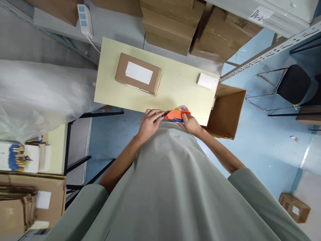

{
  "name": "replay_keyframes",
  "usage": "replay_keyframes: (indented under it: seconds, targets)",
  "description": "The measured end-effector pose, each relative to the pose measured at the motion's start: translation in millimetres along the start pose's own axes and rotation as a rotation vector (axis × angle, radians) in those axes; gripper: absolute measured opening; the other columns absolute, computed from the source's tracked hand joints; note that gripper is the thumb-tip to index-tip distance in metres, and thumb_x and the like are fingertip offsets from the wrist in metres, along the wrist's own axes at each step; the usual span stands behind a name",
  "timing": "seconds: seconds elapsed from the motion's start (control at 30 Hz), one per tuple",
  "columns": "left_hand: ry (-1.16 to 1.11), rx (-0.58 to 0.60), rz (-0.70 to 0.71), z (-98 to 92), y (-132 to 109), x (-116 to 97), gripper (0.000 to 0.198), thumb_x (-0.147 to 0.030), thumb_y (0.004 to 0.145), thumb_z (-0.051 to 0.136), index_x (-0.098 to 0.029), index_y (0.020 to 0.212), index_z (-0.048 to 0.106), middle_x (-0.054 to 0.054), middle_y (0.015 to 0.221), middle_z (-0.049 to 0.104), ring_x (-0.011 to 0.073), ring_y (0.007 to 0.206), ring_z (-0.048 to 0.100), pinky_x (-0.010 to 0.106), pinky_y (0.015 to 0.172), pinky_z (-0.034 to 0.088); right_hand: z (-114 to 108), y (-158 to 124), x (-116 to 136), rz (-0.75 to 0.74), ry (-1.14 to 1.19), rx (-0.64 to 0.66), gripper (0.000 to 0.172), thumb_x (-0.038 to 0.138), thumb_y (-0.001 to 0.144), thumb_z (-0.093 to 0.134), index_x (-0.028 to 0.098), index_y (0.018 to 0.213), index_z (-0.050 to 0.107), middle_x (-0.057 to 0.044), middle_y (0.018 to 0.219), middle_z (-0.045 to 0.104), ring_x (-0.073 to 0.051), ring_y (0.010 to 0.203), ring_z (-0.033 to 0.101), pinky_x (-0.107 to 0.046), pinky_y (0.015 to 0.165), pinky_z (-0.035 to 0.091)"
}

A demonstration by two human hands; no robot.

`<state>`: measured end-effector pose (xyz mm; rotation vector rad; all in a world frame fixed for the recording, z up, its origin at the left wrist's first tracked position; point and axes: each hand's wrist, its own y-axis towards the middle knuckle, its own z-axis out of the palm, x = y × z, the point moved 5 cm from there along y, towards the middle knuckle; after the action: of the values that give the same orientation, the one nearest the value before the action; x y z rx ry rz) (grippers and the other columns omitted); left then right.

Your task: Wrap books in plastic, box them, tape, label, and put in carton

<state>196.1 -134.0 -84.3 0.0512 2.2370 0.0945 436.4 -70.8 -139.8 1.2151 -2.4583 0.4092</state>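
Close to my body, at the near edge of the table point(175, 73), I hold an orange tape dispenser point(173, 115) with a roll of tape point(184, 108) on its far side. My right hand point(191, 124) grips the orange body, thumb on top. The fingers of my left hand point(148, 123) are closed at the dispenser's dark front end; whether they also pinch the tape's end I cannot make out. Farther back on the table lies a closed brown carton point(120, 68) with a white label point(139, 72). A small white box point(207, 81) sits near the right edge.
An open cardboard box point(229, 110) stands right of the table. Large cartons point(173, 30) line the back, beside a white power strip point(85, 20). A big translucent plastic bag point(45, 93) bulges at the left. A black chair point(294, 83) is on the floor at the right.
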Motion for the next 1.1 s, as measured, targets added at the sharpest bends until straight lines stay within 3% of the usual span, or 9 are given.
replay_keyframes:
  seconds: [0.13, 0.23, 0.33, 0.53, 0.7, 0.93, 1.1]
  targets:
    - [-0.02, 0.07, -0.009, -6.3, 2, 10, 0.025, -0.033, 0.107, 0.065, -0.026, 0.127, 0.08, 0.01, 0.123, 0.08, 0.0284, 0.116, 0.069, 0.047, 0.102, 0.059, 5, 3, -2, -0.018, -0.002, 0.057, 0.074, 0.074, 0.117, 0.021, 0.012, 0.148, 0.047, -0.023, 0.119, 0.077, -0.038, 0.108, 0.077, -0.052, 0.09, 0.065]
    - [-0.063, 0.089, -0.043, -12.4, 7, 20, 0.026, -0.025, 0.096, 0.069, -0.023, 0.119, 0.079, 0.008, 0.118, 0.079, 0.0264, 0.107, 0.069, 0.042, 0.09, 0.06, 6, 9, 0, 0.003, -0.007, 0.071, 0.082, 0.077, 0.115, 0.018, 0.008, 0.15, 0.045, -0.025, 0.118, 0.077, -0.038, 0.107, 0.078, -0.051, 0.088, 0.064]
    - [-0.126, 0.083, -0.135, -12.6, 15, 37, 0.015, -0.03, 0.093, 0.072, -0.023, 0.105, 0.078, 0.007, 0.108, 0.08, 0.0231, 0.094, 0.068, 0.037, 0.079, 0.057, 4, 19, 5, 0.026, -0.013, 0.103, 0.086, 0.082, 0.113, 0.02, 0.009, 0.151, 0.045, -0.024, 0.116, 0.078, -0.037, 0.104, 0.079, -0.049, 0.086, 0.063]
    - [-0.301, 0.098, -0.304, 6.2, 16, 81, 0.036, -0.057, 0.094, 0.073, -0.022, 0.093, 0.076, 0.007, 0.092, 0.079, 0.0189, 0.074, 0.061, 0.033, 0.071, 0.05, -8, 38, 17, 0.131, -0.038, 0.283, 0.078, 0.079, 0.114, 0.035, 0.01, 0.15, 0.05, -0.022, 0.119, 0.081, -0.037, 0.097, 0.08, -0.044, 0.083, 0.059]
    - [-0.338, 0.109, -0.393, 23.6, 9, 111, 0.045, -0.067, 0.086, 0.076, -0.022, 0.088, 0.075, 0.004, 0.077, 0.071, 0.0178, 0.066, 0.053, 0.032, 0.064, 0.043, -14, 38, 21, 0.185, -0.101, 0.368, 0.073, 0.073, 0.116, 0.041, 0.012, 0.154, 0.05, -0.023, 0.138, 0.078, -0.037, 0.101, 0.082, -0.042, 0.085, 0.058]
    - [-0.388, 0.082, -0.391, 39.4, 23, 121, 0.048, -0.07, 0.082, 0.077, -0.022, 0.085, 0.076, 0.003, 0.071, 0.067, 0.0174, 0.064, 0.049, 0.032, 0.063, 0.041, -24, 37, 15, 0.249, -0.173, 0.425, 0.073, 0.072, 0.117, 0.039, 0.011, 0.155, 0.051, -0.021, 0.124, 0.082, -0.038, 0.103, 0.082, -0.039, 0.084, 0.053]
    - [-0.4, 0.065, -0.397, 39.6, 28, 134, 0.043, -0.065, 0.083, 0.079, -0.022, 0.086, 0.078, 0.006, 0.082, 0.076, 0.0186, 0.068, 0.054, 0.033, 0.067, 0.046, -32, 46, 13, 0.267, -0.211, 0.482, 0.07, 0.072, 0.117, 0.04, 0.012, 0.149, 0.056, -0.021, 0.117, 0.083, -0.039, 0.104, 0.081, -0.039, 0.084, 0.051]
